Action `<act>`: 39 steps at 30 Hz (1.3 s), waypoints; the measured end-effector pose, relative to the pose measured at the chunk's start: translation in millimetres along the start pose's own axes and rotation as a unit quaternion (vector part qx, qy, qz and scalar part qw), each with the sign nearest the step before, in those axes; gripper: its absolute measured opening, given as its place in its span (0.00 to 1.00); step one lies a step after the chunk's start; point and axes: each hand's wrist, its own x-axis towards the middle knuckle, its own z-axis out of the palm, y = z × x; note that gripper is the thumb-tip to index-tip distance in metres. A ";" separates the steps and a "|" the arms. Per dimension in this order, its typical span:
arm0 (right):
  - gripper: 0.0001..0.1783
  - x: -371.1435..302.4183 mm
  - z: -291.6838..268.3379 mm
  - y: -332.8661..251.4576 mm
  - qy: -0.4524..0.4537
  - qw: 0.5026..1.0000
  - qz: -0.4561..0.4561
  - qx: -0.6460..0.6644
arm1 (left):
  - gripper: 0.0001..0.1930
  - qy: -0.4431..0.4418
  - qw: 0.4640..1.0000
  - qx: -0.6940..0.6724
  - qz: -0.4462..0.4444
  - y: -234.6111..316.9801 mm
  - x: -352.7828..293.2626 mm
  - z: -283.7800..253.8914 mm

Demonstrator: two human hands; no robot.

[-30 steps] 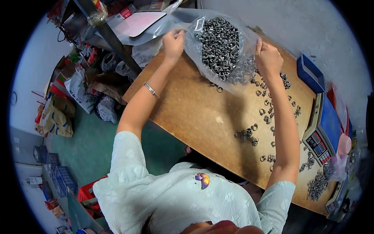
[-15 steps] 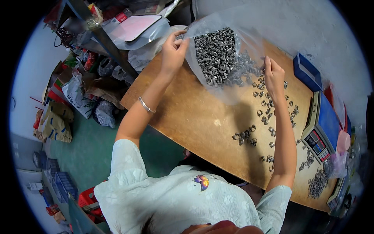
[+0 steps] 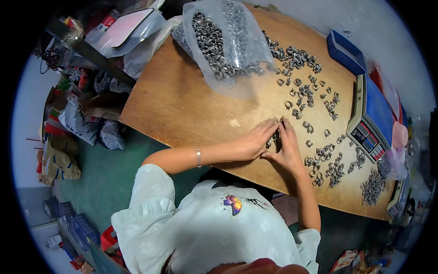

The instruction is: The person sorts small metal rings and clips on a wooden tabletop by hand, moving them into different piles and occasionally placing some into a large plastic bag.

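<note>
Both hands rest on the wooden tabletop (image 3: 178,100), fingers stretched out and fingertips nearly meeting. My left hand (image 3: 255,142) lies flat from the left, and my right hand (image 3: 289,153) faces it with its thumb spread. Between the palms sits a small cluster of grey metal rings (image 3: 273,139), partly hidden by the fingers. Beyond the hands, a clear plastic bag (image 3: 244,89) lies on its side, holding a large heap of the same rings (image 3: 211,43). More loose rings (image 3: 305,93) spread over the table right of the bag and down toward my right forearm.
On the right stands a digital scale (image 3: 365,134) with a blue top. Behind it is a blue tray (image 3: 344,57) by the wall. A pile of thinner metal pieces (image 3: 373,187) lies near the right table edge. Shelving with a pink-topped board (image 3: 132,27) borders the left.
My hands have let go of the plastic bag and come down to the tabletop around a few rings. The bag now lies at the back, and more rings are on the table.
</note>
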 end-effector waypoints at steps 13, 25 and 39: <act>0.17 8.1 33.2 -22.0 0.094 0.990 -0.104 0.022 | 0.33 0.188 0.949 -0.206 -0.147 31.2 -43.2 7.4; 0.15 -65.8 41.3 -68.5 0.052 0.990 -0.090 0.094 | 0.26 -0.071 0.300 -0.868 -0.391 25.2 -123.5 64.4; 0.24 -152.7 -13.0 -12.2 0.334 0.923 0.142 -0.125 | 0.07 -0.078 0.750 -0.589 -0.291 79.4 -107.7 5.5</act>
